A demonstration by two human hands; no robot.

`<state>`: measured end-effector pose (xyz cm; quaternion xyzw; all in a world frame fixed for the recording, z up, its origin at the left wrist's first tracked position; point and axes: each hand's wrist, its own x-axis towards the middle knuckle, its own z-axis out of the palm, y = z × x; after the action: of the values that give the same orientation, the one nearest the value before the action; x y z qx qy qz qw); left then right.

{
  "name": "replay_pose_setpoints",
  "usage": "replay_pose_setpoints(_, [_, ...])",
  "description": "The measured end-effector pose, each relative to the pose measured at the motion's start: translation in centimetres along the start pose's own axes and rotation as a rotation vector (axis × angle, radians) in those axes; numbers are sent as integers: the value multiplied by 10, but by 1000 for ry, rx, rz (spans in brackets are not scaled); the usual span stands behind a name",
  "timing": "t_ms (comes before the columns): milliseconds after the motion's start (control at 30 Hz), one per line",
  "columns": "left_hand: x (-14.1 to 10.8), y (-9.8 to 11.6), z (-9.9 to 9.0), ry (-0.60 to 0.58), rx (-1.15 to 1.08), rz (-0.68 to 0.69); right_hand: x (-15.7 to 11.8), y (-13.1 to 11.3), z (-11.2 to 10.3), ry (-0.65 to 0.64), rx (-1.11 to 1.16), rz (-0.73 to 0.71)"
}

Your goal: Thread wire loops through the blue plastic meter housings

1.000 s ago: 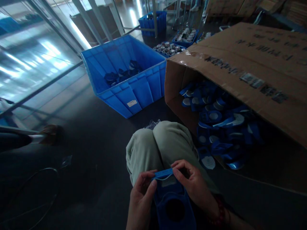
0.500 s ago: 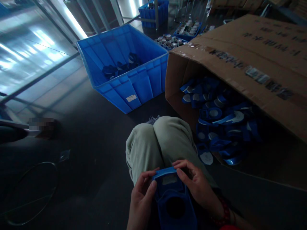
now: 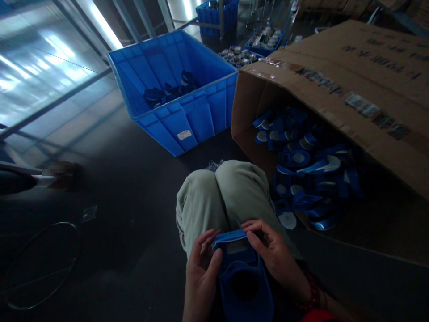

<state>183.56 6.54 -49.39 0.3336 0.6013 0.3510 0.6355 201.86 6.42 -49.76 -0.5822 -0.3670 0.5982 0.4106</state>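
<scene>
A blue plastic casing (image 3: pixel 264 293) with a large round hole and a raised upper edge lies over my lap. My left hand (image 3: pixel 203 268) grips its upper left corner between thumb and fingers. At the upper right corner, the thumb and fingers of my right hand (image 3: pixel 271 250) pinch the same edge. The lower end of the casing runs towards the bottom of the view. Beyond my right knee, many similar blue pieces (image 3: pixel 298 157), some with pale round discs, are heaped in an open cardboard box (image 3: pixel 335 96) lying on its side.
A large blue crate (image 3: pixel 204 114) with a few dark blue pieces inside stands ahead. Behind it are trays of small round parts (image 3: pixel 239 57) and another blue crate (image 3: pixel 209 20). Another person's foot (image 3: pixel 62 174) is at left, near a wire hoop (image 3: pixel 43 266) on the floor.
My left hand has shifted slightly right along the casing's edge, its fingers lifting a little. The right hand keeps its pinch. The view has tilted slightly.
</scene>
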Motion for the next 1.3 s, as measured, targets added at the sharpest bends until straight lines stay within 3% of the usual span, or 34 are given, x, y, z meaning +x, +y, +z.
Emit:
replay_pose_setpoints(200, [-7,-6,-2,215,249,122,0,-3,2,14,29,-5])
replay_pose_setpoints(500, [0,13,3,179,306,114,0,-1,0,1,38,4])
replay_pose_setpoints(767, [3,22,4,137,187,-3,-1,1,-1,-7,57,7])
replay_pose_setpoints(867, [4,23,7,118,-6,-79,-1,2,-2,-9,53,-15])
replay_pose_setpoints(1000, [6,19,9,-29,-308,-215,-1,2,-3,-29,35,-39])
replay_pose_setpoints(1300, [4,9,10,14,-435,-232,-5,4,-8,-56,36,-48])
